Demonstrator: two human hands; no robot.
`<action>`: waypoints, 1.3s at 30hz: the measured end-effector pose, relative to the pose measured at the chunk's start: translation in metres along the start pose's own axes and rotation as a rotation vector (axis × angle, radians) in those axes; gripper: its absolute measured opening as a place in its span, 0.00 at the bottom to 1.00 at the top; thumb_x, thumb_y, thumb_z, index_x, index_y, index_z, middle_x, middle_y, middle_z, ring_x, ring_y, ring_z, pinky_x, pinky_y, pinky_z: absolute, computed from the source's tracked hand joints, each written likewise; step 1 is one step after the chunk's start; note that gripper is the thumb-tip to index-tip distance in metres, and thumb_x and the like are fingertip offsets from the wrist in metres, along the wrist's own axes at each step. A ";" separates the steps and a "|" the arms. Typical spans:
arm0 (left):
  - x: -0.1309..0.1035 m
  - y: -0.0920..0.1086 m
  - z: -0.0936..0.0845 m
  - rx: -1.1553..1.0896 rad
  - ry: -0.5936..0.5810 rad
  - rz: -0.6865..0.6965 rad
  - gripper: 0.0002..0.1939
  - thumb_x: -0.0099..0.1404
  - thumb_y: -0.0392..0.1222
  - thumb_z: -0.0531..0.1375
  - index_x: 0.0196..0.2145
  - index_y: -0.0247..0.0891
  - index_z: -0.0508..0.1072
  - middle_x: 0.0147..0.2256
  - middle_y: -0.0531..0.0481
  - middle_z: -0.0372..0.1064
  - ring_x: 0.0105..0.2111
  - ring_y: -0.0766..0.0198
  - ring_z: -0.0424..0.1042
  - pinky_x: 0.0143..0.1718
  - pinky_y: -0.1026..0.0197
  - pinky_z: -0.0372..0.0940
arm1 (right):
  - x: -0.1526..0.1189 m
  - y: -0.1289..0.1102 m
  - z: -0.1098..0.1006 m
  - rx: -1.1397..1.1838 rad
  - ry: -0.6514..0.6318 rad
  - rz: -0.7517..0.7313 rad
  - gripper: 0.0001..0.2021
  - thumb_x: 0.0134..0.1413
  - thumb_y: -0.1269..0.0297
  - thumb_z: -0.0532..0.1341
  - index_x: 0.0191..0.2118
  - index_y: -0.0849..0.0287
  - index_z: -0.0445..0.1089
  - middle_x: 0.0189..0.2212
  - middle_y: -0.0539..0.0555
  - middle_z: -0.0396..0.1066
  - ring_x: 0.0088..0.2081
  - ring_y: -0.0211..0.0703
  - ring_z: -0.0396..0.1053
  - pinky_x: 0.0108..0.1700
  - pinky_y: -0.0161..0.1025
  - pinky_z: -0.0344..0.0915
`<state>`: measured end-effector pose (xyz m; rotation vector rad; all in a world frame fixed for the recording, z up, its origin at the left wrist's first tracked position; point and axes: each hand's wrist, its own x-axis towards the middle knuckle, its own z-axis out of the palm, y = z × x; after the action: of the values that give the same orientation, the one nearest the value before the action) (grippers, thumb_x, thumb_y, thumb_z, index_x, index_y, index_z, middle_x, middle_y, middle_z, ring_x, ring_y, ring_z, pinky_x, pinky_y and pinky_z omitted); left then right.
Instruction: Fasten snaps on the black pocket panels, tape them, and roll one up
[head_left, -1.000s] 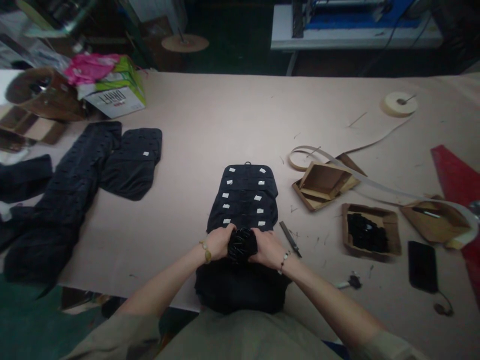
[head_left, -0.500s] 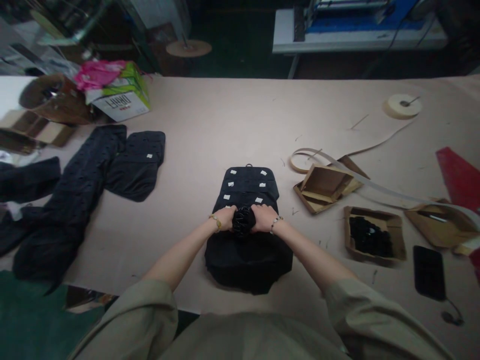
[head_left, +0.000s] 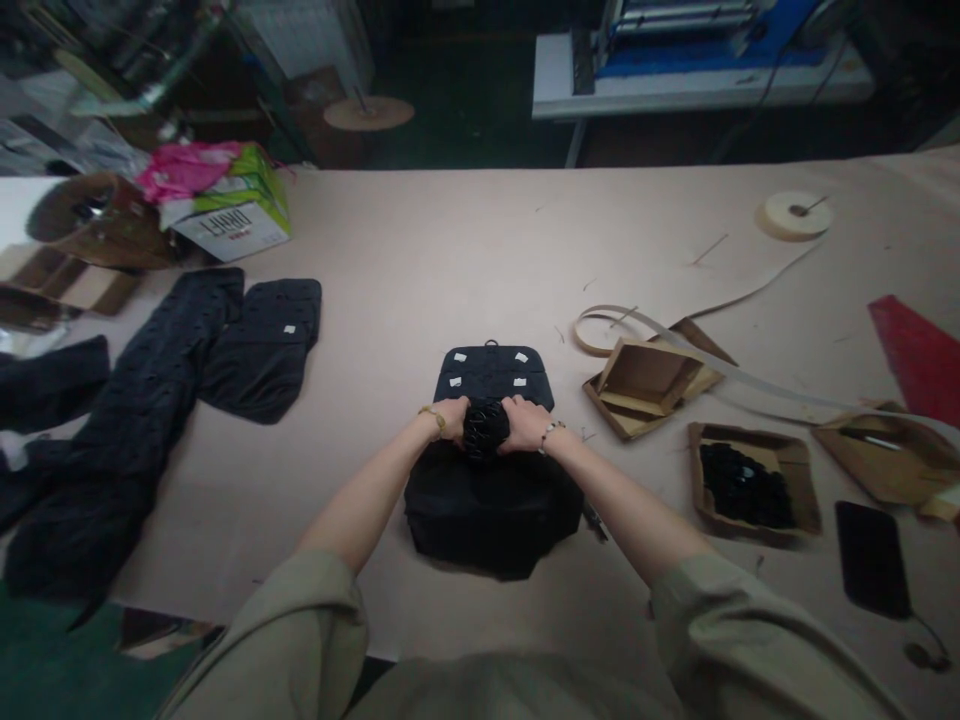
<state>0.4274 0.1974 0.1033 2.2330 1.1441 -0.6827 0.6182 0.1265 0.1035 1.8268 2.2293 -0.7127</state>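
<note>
In front of me a black fabric piece [head_left: 480,515], perhaps a bag or its panel, lies on the table. White tags stand in pairs on its flat far part, and a small loop sticks out at its far edge. Between my hands is a ridged black bundle [head_left: 486,430], bunched or coiled; what it is made of I cannot make out. My left hand [head_left: 453,418] grips its left side, and my right hand [head_left: 525,424] grips its right side. Some fingertips are hidden behind it. Beside the fabric's right edge a small metal tool [head_left: 595,522] shows partly.
More black fabric pieces [head_left: 262,350] lie at the left, near a green and white box [head_left: 240,225]. To the right are cardboard boxes [head_left: 649,378], a box of small black parts [head_left: 806,490], a tape roll [head_left: 795,216] with its tape trailing, and a black phone-like slab [head_left: 874,560].
Both hands and the bundle have moved slightly toward the fabric's far end, now covering the nearest pair of tags. The metal tool has come into sight. The whole view has shifted a little.
</note>
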 end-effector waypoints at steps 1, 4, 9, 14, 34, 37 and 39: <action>0.001 0.002 0.001 0.017 -0.003 0.014 0.38 0.44 0.48 0.75 0.51 0.37 0.71 0.46 0.40 0.76 0.46 0.48 0.77 0.43 0.59 0.70 | 0.000 0.000 0.003 0.001 0.012 -0.002 0.44 0.33 0.45 0.76 0.54 0.62 0.62 0.51 0.65 0.65 0.50 0.63 0.69 0.48 0.51 0.69; -0.011 0.011 0.003 0.066 0.039 0.025 0.26 0.47 0.47 0.73 0.44 0.37 0.76 0.45 0.40 0.76 0.47 0.45 0.75 0.46 0.54 0.70 | -0.011 -0.001 0.005 0.002 0.057 -0.013 0.42 0.35 0.47 0.76 0.54 0.62 0.62 0.52 0.64 0.64 0.48 0.61 0.69 0.47 0.51 0.69; -0.036 0.018 -0.008 0.120 0.258 0.128 0.22 0.50 0.44 0.70 0.45 0.40 0.78 0.51 0.40 0.70 0.53 0.43 0.67 0.52 0.48 0.66 | -0.034 0.004 -0.019 -0.055 0.185 -0.150 0.39 0.33 0.45 0.76 0.49 0.63 0.65 0.48 0.63 0.66 0.48 0.60 0.67 0.46 0.50 0.69; -0.005 0.007 -0.031 0.010 0.264 0.161 0.20 0.49 0.45 0.71 0.39 0.35 0.79 0.46 0.39 0.73 0.47 0.49 0.71 0.50 0.56 0.66 | 0.001 0.024 -0.045 -0.110 0.175 -0.177 0.41 0.33 0.45 0.77 0.50 0.63 0.65 0.50 0.64 0.65 0.50 0.60 0.65 0.50 0.49 0.66; -0.086 0.009 0.110 -0.226 0.013 0.175 0.20 0.61 0.41 0.61 0.51 0.37 0.66 0.44 0.41 0.76 0.45 0.49 0.77 0.45 0.56 0.69 | -0.062 -0.016 0.042 0.413 -0.012 -0.217 0.38 0.51 0.35 0.64 0.60 0.58 0.67 0.61 0.62 0.61 0.58 0.59 0.62 0.57 0.54 0.62; -0.103 0.016 0.092 -0.137 0.105 0.198 0.17 0.60 0.38 0.60 0.48 0.38 0.67 0.40 0.41 0.74 0.42 0.50 0.76 0.43 0.55 0.68 | -0.026 0.002 0.006 0.334 0.314 -0.032 0.24 0.65 0.47 0.57 0.60 0.56 0.66 0.62 0.60 0.61 0.61 0.53 0.60 0.62 0.49 0.57; -0.100 0.020 0.064 -0.076 0.169 0.239 0.17 0.58 0.35 0.60 0.47 0.38 0.69 0.39 0.42 0.74 0.41 0.50 0.75 0.42 0.56 0.68 | 0.005 0.015 -0.015 0.206 0.268 0.093 0.25 0.65 0.51 0.59 0.63 0.56 0.63 0.60 0.61 0.62 0.60 0.55 0.61 0.60 0.50 0.59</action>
<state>0.3803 0.0890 0.1257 2.3465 0.9414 -0.3532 0.6342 0.1397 0.1110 2.2283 2.2824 -0.7428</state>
